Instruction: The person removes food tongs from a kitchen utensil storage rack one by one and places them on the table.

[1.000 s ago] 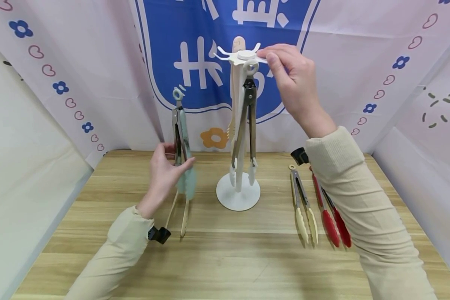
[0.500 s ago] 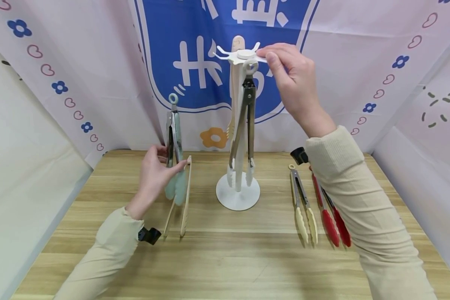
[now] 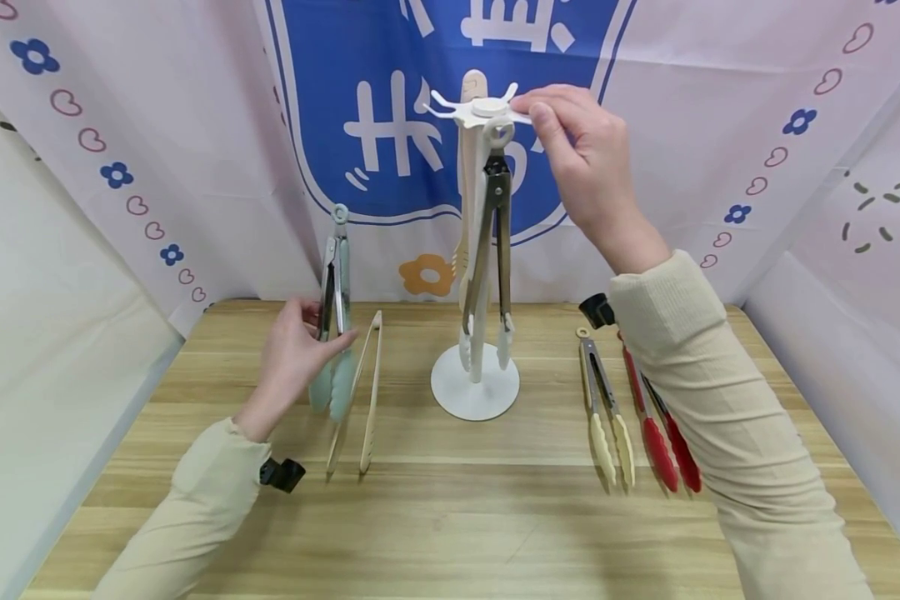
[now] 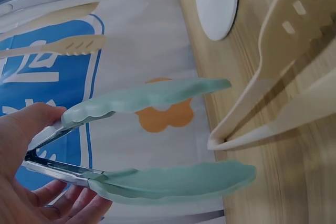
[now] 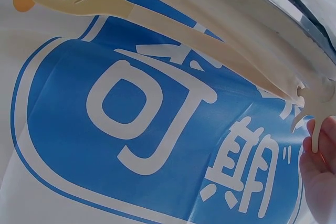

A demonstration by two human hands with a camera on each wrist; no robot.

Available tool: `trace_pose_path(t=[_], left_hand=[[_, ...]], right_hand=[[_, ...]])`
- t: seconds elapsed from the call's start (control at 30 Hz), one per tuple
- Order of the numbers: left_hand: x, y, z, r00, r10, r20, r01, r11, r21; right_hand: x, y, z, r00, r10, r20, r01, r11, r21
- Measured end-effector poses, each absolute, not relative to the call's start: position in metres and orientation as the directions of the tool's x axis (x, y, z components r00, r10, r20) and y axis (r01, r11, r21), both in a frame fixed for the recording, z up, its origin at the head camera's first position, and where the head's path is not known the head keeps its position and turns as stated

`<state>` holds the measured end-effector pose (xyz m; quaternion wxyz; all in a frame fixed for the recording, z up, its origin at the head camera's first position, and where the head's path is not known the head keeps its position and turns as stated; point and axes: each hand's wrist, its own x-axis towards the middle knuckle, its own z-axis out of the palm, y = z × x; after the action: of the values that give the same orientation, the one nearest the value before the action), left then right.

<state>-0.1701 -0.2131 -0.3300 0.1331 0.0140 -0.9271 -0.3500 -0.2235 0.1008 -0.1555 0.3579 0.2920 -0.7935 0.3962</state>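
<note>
My left hand grips a pair of light green kitchen tongs by the metal arms, ring end up and tips down toward the table. In the left wrist view the tongs' two green heads are spread apart. My right hand pinches one hook of the white utensil stand at its top. White-tipped tongs hang by their ring at the front of that stand. Beige tongs hang behind its pole.
Cream tongs lie spread on the table just right of the green ones. Yellow tongs and red tongs lie at the right, the red partly under my right sleeve. A printed curtain closes off the back.
My left hand has carried the green tongs left and down, uncovering the cream tongs. The right hand keeps its hold on the stand's hook; the hanging white-tipped tongs sway slightly.
</note>
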Motion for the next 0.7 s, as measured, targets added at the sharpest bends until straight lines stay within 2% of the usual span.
trace_pose_path(t=[0.4, 0.7], left_hand=[[-0.166, -0.229, -0.34, -0.983, -0.112, 0.146, -0.002, 0.801, 0.598], [-0.169, -0.242, -0.348, -0.99, -0.079, 0.114, -0.001, 0.826, 0.563]], right_hand=[[-0.223, 0.101, -0.156, -0.58, -0.179, 0.795, -0.741, 0.52, -0.424], [-0.224, 0.101, -0.156, -0.572, -0.182, 0.8, -0.746, 0.521, -0.415]])
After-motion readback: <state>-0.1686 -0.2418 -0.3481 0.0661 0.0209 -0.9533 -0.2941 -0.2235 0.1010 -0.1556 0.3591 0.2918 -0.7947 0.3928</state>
